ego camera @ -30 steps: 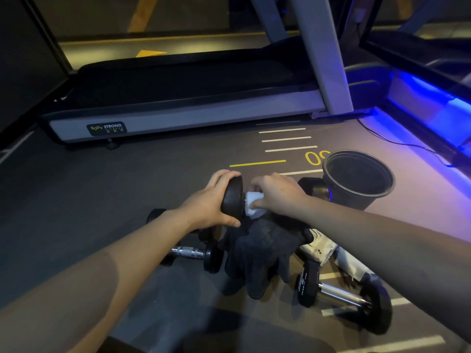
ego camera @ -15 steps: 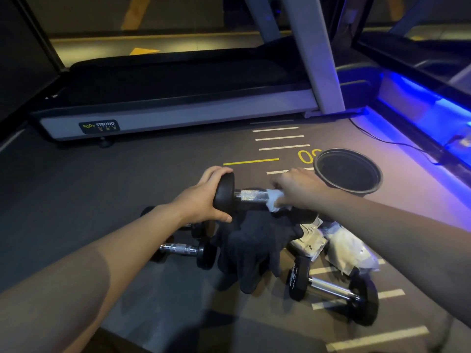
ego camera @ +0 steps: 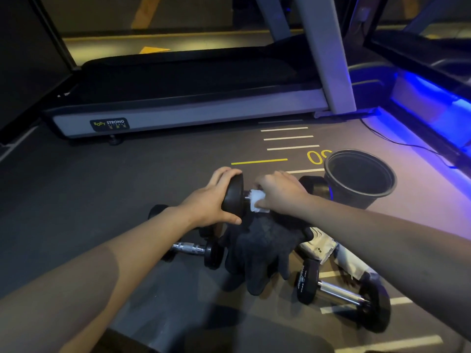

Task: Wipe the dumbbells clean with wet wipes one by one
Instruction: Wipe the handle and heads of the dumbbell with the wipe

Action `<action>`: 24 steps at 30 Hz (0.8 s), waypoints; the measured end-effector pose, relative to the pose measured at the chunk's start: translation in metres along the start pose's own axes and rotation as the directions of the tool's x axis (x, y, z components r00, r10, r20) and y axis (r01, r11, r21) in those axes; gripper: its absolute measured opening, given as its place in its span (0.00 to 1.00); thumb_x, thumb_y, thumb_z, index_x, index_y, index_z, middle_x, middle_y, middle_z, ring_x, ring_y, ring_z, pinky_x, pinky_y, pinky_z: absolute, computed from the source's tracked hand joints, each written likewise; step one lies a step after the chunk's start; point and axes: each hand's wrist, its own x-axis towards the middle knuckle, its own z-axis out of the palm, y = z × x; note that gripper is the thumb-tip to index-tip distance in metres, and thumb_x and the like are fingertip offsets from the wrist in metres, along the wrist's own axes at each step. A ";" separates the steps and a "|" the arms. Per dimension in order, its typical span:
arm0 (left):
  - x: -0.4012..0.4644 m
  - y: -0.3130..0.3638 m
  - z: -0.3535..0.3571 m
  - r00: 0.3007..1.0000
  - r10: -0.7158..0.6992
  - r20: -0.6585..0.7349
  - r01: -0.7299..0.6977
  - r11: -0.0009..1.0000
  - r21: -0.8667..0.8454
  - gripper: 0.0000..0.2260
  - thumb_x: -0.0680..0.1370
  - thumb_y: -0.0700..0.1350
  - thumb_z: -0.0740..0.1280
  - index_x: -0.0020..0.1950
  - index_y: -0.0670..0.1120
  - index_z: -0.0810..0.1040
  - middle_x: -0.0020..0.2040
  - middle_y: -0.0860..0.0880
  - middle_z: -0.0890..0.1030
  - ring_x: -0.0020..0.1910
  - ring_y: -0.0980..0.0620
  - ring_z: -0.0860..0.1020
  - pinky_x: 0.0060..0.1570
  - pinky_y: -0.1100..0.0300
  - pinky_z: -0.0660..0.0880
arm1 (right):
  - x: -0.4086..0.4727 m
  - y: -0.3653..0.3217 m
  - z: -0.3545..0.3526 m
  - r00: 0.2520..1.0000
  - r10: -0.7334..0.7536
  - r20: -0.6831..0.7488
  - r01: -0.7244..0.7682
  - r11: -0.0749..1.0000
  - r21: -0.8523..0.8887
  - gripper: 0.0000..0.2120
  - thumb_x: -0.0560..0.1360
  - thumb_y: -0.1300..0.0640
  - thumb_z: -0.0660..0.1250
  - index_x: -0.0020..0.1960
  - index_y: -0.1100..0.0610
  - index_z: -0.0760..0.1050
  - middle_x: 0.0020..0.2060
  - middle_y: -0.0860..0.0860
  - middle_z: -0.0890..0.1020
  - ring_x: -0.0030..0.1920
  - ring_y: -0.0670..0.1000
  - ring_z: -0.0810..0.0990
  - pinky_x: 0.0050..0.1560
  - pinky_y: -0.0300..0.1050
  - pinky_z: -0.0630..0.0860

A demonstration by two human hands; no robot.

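- The scene is dim, with grey rubber gym floor (ego camera: 76,200) lit unevenly.
- A vivid blue light strip (ego camera: 430,98) on the right casts a violet tint across the nearby floor and the round black plastic bucket (ego camera: 362,182).
- Warm yellowish light falls beyond the black and grey treadmill (ego camera: 193,98).
- Soft shadows pool beneath both forearms at the bottom.
- Wide-angle distortion bends straight lines at the edges.
- Dark objects lose detail; the picture is slightly soft and grainy.

treadmill sticker (ego camera: 109,124): says "BODY STRONG", "BODY" in yellow-green, "STRONG" in white; the tiny line under it is too small to read
floor number (ego camera: 318,157): yellow "00", partly cut off by the black bucket (ego camera: 360,180)
dumbbell end (ego camera: 304,281): some white print there, way too blurry
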 end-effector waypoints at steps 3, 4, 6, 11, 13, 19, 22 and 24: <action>0.000 -0.002 0.002 1.000 0.006 -0.003 -0.006 1.000 0.008 0.50 0.65 0.57 0.81 0.77 0.63 0.50 0.77 0.63 0.48 0.66 0.46 0.74 0.59 0.51 0.74 | 0.005 -0.012 0.001 1.000 0.000 -0.009 0.000 0.999 0.035 0.16 0.68 0.51 0.73 0.56 0.50 0.78 0.49 0.52 0.83 0.54 0.57 0.79 0.44 0.43 0.64; -0.001 -0.003 0.003 1.000 0.016 -0.003 -0.016 1.000 0.002 0.49 0.66 0.58 0.80 0.76 0.63 0.50 0.77 0.63 0.48 0.66 0.46 0.73 0.60 0.50 0.74 | 0.006 -0.014 0.001 1.000 0.001 -0.007 -0.001 0.999 0.048 0.17 0.69 0.50 0.73 0.56 0.50 0.78 0.49 0.52 0.83 0.54 0.57 0.79 0.44 0.43 0.64; -0.001 -0.004 0.003 0.999 0.036 -0.002 -0.036 0.999 -0.036 0.44 0.69 0.61 0.76 0.76 0.64 0.51 0.76 0.63 0.48 0.68 0.47 0.72 0.63 0.49 0.74 | 0.007 -0.015 0.000 1.000 -0.001 0.002 0.001 0.997 0.071 0.17 0.70 0.48 0.72 0.57 0.50 0.78 0.50 0.52 0.83 0.55 0.56 0.79 0.44 0.43 0.64; 0.000 0.001 -0.004 0.999 0.040 -0.032 -0.043 0.995 -0.090 0.30 0.76 0.62 0.68 0.74 0.61 0.59 0.73 0.61 0.56 0.69 0.53 0.69 0.64 0.52 0.71 | 0.001 -0.004 -0.004 0.999 -0.050 0.013 0.050 0.999 0.019 0.18 0.72 0.45 0.72 0.59 0.49 0.77 0.53 0.52 0.83 0.58 0.57 0.77 0.47 0.42 0.63; 0.001 0.004 -0.008 0.999 0.038 -0.032 -0.041 0.994 -0.098 0.30 0.74 0.61 0.72 0.71 0.60 0.62 0.70 0.61 0.58 0.67 0.55 0.70 0.62 0.53 0.72 | -0.003 0.004 -0.006 0.998 -0.059 0.036 0.059 0.998 0.012 0.19 0.71 0.43 0.73 0.58 0.48 0.78 0.53 0.52 0.83 0.60 0.57 0.76 0.52 0.43 0.66; -0.001 0.006 -0.012 0.998 0.041 -0.038 -0.045 0.995 -0.090 0.33 0.67 0.62 0.78 0.66 0.61 0.65 0.67 0.61 0.61 0.67 0.56 0.69 0.63 0.51 0.72 | -0.022 0.031 -0.017 0.991 -0.016 0.134 0.022 0.999 -0.047 0.18 0.66 0.42 0.76 0.52 0.48 0.79 0.44 0.52 0.80 0.57 0.57 0.75 0.48 0.45 0.67; -0.003 0.005 -0.013 0.999 0.042 -0.032 -0.044 0.995 -0.087 0.37 0.65 0.62 0.79 0.67 0.61 0.64 0.67 0.61 0.60 0.67 0.56 0.68 0.64 0.52 0.71 | -0.029 0.044 -0.023 0.980 0.014 0.199 -0.002 0.998 -0.059 0.17 0.65 0.43 0.77 0.49 0.49 0.78 0.42 0.51 0.80 0.52 0.55 0.77 0.42 0.42 0.63; -0.004 0.005 -0.012 0.999 0.036 -0.023 -0.038 0.996 -0.076 0.40 0.64 0.62 0.80 0.69 0.60 0.63 0.67 0.61 0.59 0.67 0.57 0.68 0.64 0.53 0.71 | -0.032 0.050 -0.024 0.977 0.019 0.212 -0.007 0.998 -0.055 0.18 0.65 0.43 0.77 0.49 0.49 0.78 0.44 0.51 0.80 0.49 0.55 0.77 0.41 0.42 0.63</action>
